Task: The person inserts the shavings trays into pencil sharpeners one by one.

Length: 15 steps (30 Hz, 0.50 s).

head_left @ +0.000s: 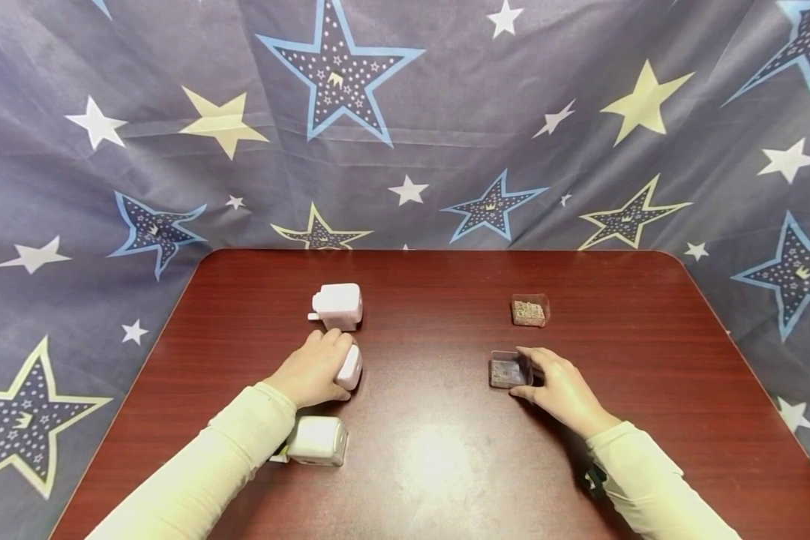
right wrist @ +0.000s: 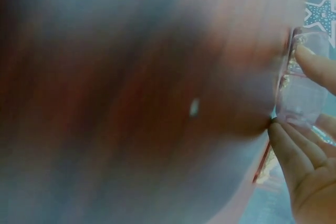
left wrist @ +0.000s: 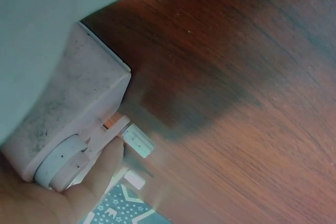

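Observation:
My left hand (head_left: 316, 369) grips the middle of three crank pencil sharpeners, a pale pink one (head_left: 351, 367) lying on the table. The left wrist view shows its boxy body (left wrist: 84, 77) and its crank handle (left wrist: 139, 140) beside my fingers. At the right, my right hand (head_left: 559, 386) pinches a small clear plastic shavings tray (head_left: 506, 371) between thumb and fingers. This tray sits on the table and has a few dark specks in it. Behind it stands a second clear tray (head_left: 529, 311) holding light wood shavings.
Another pale pink sharpener (head_left: 339, 304) stands behind my left hand. A whitish sharpener with a green part (head_left: 319, 441) is in front of it, close to my left sleeve. The reddish-brown table (head_left: 432, 300) ends at a grey star-patterned cloth (head_left: 405, 150).

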Available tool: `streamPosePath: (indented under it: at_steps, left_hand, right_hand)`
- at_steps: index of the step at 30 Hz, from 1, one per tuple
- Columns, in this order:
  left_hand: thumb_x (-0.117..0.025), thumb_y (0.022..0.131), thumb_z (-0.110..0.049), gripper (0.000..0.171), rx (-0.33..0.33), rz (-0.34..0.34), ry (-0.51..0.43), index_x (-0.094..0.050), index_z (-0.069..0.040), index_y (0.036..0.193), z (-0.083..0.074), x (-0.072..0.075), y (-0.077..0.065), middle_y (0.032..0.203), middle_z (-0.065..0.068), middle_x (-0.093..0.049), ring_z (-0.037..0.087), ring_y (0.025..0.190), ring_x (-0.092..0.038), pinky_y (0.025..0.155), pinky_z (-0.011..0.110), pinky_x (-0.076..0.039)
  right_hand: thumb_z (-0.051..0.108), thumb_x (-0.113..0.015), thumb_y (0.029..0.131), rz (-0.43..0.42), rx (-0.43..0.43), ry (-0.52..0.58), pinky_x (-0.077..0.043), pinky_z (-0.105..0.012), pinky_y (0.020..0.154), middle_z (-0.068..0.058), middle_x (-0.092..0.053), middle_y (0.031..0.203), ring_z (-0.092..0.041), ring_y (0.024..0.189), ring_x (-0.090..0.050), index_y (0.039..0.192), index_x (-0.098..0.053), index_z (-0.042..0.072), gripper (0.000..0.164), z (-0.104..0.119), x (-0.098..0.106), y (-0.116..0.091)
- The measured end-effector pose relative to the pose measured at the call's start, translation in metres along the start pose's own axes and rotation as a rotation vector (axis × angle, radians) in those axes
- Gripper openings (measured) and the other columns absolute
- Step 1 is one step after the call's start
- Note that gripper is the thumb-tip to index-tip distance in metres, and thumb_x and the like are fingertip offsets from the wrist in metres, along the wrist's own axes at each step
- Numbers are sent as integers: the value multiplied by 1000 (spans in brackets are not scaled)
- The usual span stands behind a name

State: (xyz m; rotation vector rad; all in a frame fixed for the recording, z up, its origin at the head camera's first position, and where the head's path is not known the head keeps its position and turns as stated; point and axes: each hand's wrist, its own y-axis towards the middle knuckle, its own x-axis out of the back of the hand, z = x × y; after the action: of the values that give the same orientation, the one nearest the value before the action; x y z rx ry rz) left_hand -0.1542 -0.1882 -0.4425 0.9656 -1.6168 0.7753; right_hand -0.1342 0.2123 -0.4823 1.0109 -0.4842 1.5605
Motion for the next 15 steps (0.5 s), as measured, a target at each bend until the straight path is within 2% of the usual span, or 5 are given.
streamPosePath:
  at_steps: [15]
  left_hand:
    - [-89,58,-21,61,-13,0,-8,-55,-3,106,-1,2,0,101,14,-55,34,88,-49,77,50,-52]
  right_hand:
    - [22,-86,70,13,15,19,-52,-52,92,-18,-71,117,-36,105,-68,124,-68,-5,63,14,-10,4]
